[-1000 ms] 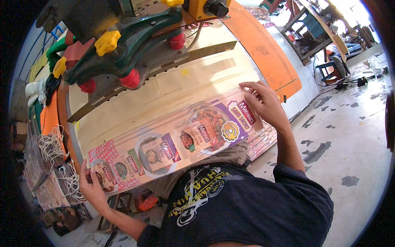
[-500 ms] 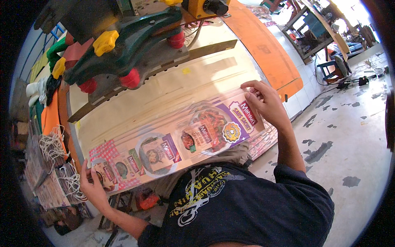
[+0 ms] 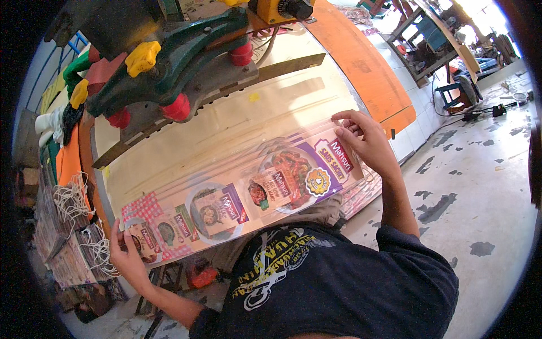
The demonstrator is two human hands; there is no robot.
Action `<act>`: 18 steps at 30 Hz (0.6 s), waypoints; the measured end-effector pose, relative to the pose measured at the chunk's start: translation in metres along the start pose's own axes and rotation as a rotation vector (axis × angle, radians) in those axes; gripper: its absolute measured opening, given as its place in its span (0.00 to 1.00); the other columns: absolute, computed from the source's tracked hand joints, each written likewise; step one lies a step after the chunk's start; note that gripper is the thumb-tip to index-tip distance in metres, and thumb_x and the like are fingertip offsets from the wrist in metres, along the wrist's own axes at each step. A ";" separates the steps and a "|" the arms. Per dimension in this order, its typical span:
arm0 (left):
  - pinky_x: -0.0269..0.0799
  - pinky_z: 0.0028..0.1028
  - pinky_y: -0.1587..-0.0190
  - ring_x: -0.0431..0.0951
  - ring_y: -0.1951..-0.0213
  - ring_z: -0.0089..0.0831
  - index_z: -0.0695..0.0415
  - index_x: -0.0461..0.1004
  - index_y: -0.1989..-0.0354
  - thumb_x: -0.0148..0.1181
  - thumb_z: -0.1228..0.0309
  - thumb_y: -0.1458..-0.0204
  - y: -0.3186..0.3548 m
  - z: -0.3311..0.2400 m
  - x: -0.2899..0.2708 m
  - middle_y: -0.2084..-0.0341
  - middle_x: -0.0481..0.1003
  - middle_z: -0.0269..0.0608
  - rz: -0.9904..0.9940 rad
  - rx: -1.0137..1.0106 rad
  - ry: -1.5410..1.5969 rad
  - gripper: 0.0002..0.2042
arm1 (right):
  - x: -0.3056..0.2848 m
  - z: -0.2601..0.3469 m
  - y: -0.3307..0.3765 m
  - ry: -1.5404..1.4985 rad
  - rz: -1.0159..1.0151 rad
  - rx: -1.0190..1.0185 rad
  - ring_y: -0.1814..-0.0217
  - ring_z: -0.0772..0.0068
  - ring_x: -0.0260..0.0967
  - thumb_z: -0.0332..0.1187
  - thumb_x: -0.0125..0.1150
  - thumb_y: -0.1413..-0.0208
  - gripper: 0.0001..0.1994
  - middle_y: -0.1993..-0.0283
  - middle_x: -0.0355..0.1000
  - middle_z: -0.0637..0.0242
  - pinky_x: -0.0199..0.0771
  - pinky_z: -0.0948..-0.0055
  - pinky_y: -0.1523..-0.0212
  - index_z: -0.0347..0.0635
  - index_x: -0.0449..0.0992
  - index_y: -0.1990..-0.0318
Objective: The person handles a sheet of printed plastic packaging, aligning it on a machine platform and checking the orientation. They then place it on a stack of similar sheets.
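Note:
A long printed sheet, glossy and covered with food pictures in pink, purple and red check, lies slantwise in front of me along the near edge of the table. Its left end is gripped by my left hand, the thumb on top and the fingers round the edge. At the far right corner, my right hand is closed with thumb and fingertips on the sheet's edge. The undersides of both grips are hidden.
Beyond the sheet stands a dark green machine with yellow knobs and red feet, behind a long metal bar across the pale tabletop. An orange board flanks the right side. Printed bundles with white cords hang at left.

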State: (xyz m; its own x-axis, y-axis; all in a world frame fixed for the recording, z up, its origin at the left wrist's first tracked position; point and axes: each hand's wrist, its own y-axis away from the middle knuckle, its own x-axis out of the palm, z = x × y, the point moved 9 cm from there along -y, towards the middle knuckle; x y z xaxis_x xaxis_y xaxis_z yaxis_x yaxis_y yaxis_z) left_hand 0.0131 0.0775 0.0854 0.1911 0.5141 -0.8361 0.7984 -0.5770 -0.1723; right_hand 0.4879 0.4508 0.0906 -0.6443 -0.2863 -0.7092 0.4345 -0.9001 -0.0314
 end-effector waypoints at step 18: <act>0.74 0.30 0.58 0.75 0.64 0.26 0.60 0.76 0.38 0.56 0.71 0.33 -0.001 0.000 0.001 0.64 0.78 0.40 -0.013 -0.019 0.055 0.17 | -0.003 -0.010 0.000 -0.144 -0.009 0.065 0.62 0.70 0.76 0.35 0.65 0.37 0.14 0.63 0.78 0.61 0.76 0.69 0.58 0.40 0.79 0.47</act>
State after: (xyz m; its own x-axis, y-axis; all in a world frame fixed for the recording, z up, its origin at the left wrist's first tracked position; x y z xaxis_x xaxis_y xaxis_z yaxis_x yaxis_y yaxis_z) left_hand 0.0123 0.0791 0.0850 0.2112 0.5564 -0.8036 0.8119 -0.5577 -0.1728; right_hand 0.4962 0.4546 0.0858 -0.7337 -0.3179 -0.6005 0.3897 -0.9209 0.0113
